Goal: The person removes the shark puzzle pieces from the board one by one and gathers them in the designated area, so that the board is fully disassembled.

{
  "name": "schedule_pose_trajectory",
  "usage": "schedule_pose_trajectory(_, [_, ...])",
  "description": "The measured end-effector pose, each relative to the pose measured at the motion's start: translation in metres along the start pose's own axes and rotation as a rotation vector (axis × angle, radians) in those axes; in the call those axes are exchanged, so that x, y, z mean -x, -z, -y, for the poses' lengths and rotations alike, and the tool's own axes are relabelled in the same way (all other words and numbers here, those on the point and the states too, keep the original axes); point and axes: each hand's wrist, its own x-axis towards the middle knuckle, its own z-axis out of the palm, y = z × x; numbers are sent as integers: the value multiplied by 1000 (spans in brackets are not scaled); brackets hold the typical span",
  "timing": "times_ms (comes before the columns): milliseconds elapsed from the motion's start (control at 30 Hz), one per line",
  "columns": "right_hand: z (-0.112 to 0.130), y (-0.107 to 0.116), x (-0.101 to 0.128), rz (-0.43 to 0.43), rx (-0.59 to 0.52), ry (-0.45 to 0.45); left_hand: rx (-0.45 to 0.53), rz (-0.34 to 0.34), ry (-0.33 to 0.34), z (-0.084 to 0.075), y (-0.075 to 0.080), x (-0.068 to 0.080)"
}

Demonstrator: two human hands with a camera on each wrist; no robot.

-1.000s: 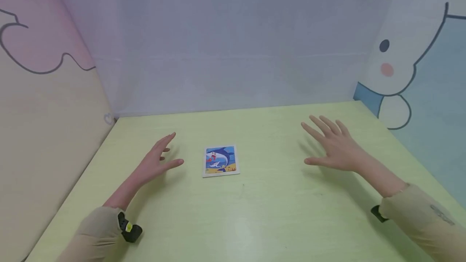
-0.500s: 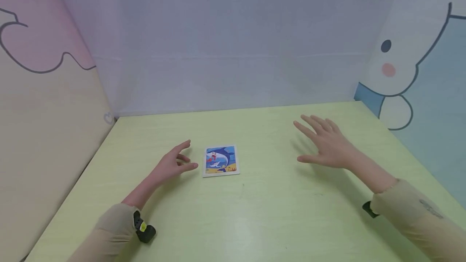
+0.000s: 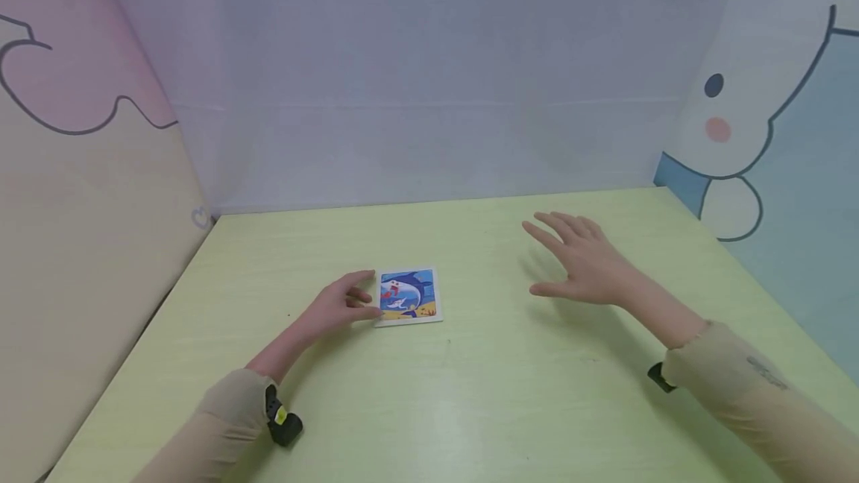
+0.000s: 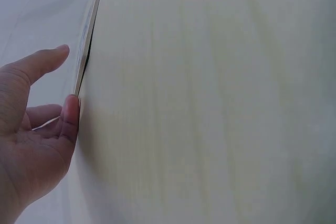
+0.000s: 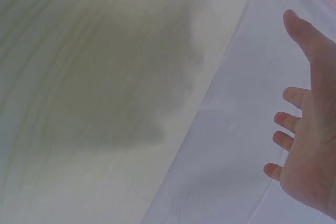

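Head view: one puzzle card (image 3: 407,296), two hands.

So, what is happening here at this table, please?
A person sits at a pale green table with both hands out. The left hand touches the left edge of a small square shark picture card that lies flat; the left wrist view shows the thumb tip against that edge. The right hand is open with spread fingers, off to the right of the card and apart from it, holding nothing.
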Motion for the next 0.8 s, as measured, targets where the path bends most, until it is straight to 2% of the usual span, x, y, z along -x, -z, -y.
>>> schedule_pose_trajectory(133, [3,-2,-5,14,-4,1,-11,29,-25,1,-1,-2])
schedule_pose_trajectory(433, [14,-9,-23,19,-17,42,-114,96,-86,0,0,-8])
schedule_pose_trajectory(800, [38,-22,-51,86,-67,46,-143,91,-146,0,-2,-7])
